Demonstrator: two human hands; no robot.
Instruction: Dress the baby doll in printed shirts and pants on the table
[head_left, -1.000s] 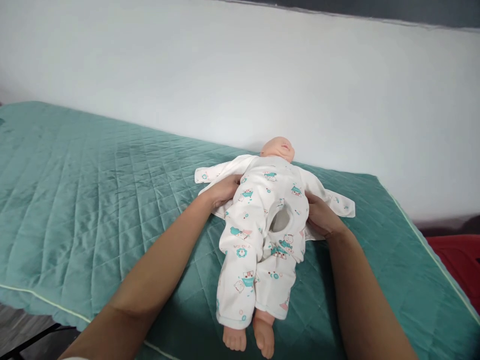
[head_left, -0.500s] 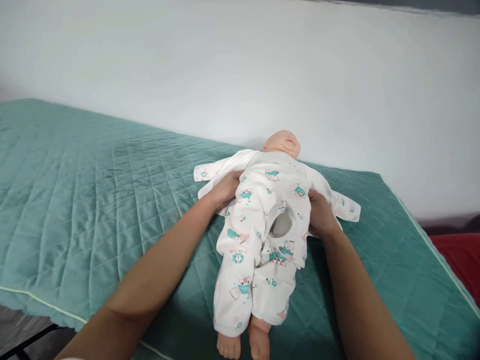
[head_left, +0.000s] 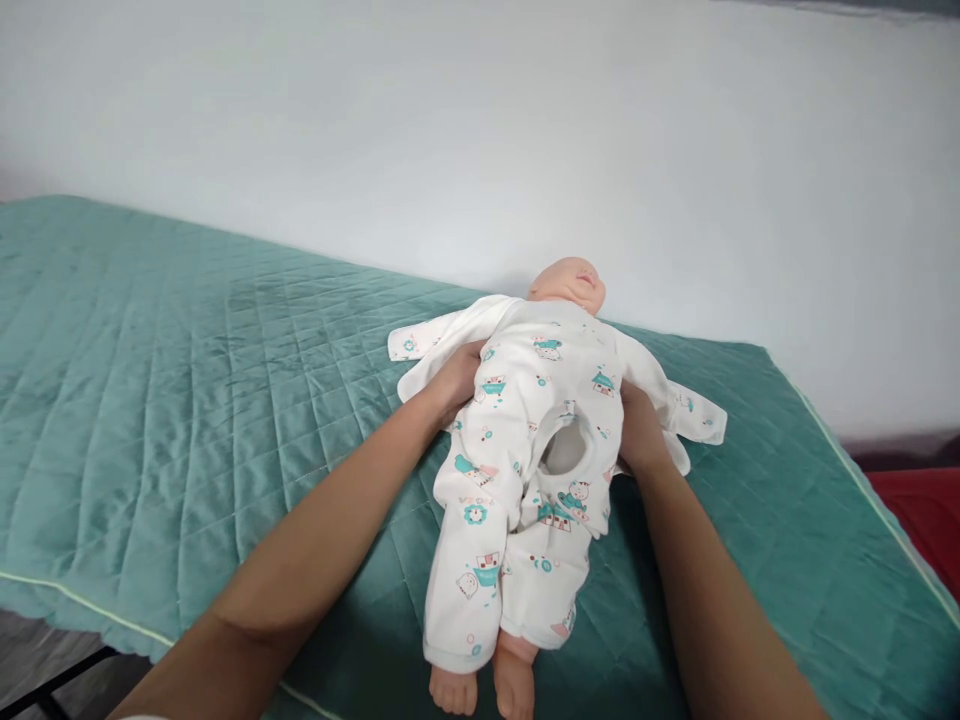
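Your left hand [head_left: 457, 382] was at the left side of the pale pink plastic doll [head_left: 564, 284], against the white cotton trousers [head_left: 517, 400] printed with small teal and pink pictures. Your right hand [head_left: 641, 428] was at the opposite side, also against this cloth. The fingertips of both hands were hidden by the doll and its clothes, so I cannot tell whether either hand was clamped on the cloth or only rested there.

The doll lay between your two forearms, on its back, upon the green quilted cover [head_left: 187, 400]. Its head was at the far edge, near the white wall [head_left: 360, 130], and its two bare feet [head_left: 454, 690] pointed toward you. The trousers reached high on the body, and a round opening showed at the crotch. Under them was a white long-sleeved top [head_left: 696, 415], with its sleeves spread out to both sides. Beyond the right edge of the cover there stood a red object [head_left: 915, 510], partly out of view.
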